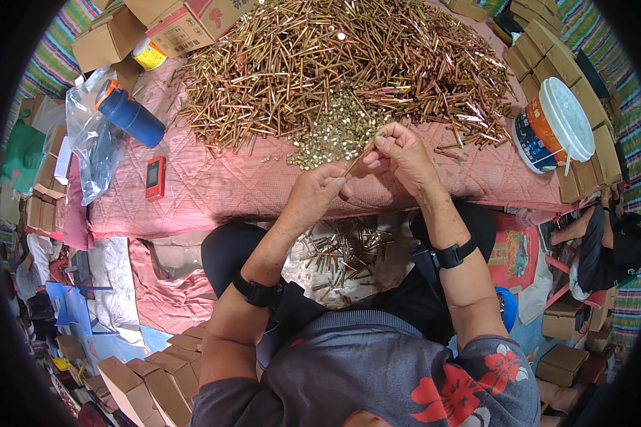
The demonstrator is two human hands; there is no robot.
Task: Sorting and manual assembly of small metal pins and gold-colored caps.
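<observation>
A thin brass-coloured metal rod [352, 165] slants between my two hands, above the near edge of the pink-covered table. My left hand [316, 191] pinches its lower end between thumb and fingers. Around the upper end, the fingers of my right hand [404, 155] are closed; the fingertips hide part of it. Just beyond the hands lies a small heap of shiny nut-like metal pieces [331, 135]. Behind that spreads a large pile of similar brass-coloured rods [292, 78]. More finished-looking loose rods [345, 252] lie on a pale sheet between my knees.
On the table's left are a red handheld device [154, 178], a blue tumbler [132, 117] and a clear plastic bag [92, 149]. A white-lidded bucket [559, 124] stands at the right. Cardboard boxes [149, 384] line both sides. Another person [598, 242] sits at the far right.
</observation>
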